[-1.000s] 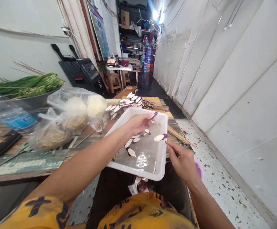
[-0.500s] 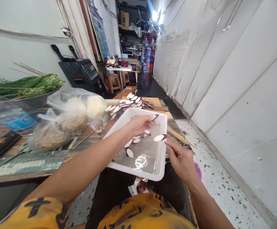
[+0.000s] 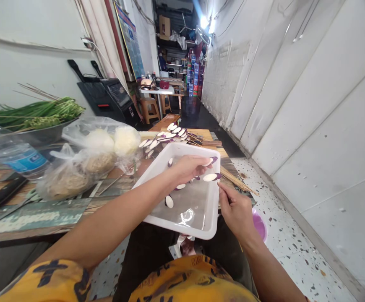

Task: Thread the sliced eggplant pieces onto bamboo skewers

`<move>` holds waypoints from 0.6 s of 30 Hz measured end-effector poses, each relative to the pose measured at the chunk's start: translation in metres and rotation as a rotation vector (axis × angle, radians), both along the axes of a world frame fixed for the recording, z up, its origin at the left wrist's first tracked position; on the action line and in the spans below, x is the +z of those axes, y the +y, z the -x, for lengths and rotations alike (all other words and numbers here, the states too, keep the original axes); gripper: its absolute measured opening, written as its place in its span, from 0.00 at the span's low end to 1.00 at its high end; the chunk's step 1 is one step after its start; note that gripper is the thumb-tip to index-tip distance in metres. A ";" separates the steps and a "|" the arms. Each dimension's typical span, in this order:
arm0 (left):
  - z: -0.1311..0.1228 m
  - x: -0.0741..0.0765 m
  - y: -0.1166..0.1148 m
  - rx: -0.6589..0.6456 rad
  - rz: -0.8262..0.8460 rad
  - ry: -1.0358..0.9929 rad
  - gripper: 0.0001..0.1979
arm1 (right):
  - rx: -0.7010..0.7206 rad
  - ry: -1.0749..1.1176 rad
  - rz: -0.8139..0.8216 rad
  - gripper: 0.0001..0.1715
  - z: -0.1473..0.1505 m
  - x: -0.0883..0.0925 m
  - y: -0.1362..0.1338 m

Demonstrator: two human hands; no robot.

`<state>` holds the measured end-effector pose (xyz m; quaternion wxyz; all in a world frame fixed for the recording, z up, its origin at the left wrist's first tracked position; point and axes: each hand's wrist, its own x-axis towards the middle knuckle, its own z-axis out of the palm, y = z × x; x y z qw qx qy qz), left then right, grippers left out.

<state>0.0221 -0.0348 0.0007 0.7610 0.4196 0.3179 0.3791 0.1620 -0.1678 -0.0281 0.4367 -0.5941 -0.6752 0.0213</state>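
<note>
My left hand pinches an oval eggplant slice, white with purple skin, above the far right part of a white plastic tub. Just below it, another eggplant slice sits on a thin bamboo skewer. My right hand, its fingers closed, grips the skewer's lower end by the tub's right rim. Whether the skewer has entered the upper slice is hidden by my left fingers. Loose slices, one of them a pale oval piece, lie in the water in the tub.
Skewered eggplant slices are piled behind the tub. Bare bamboo skewers lie to its right. Leftward are plastic bags of food, a water bottle, a black-handled knife and a bowl of greens. A purple basin stands on the floor.
My left hand has shifted right and slightly down with its slice, closer to the slice on the skewer. The gap between the two slices has narrowed. My right hand has barely moved.
</note>
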 end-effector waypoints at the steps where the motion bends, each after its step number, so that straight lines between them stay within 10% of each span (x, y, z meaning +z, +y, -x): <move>1: -0.001 -0.001 0.000 -0.014 -0.001 -0.008 0.03 | -0.002 0.005 0.001 0.18 0.000 0.000 0.001; 18: 0.007 0.016 0.002 0.137 0.125 -0.122 0.07 | 0.049 -0.070 -0.166 0.16 -0.001 -0.008 -0.001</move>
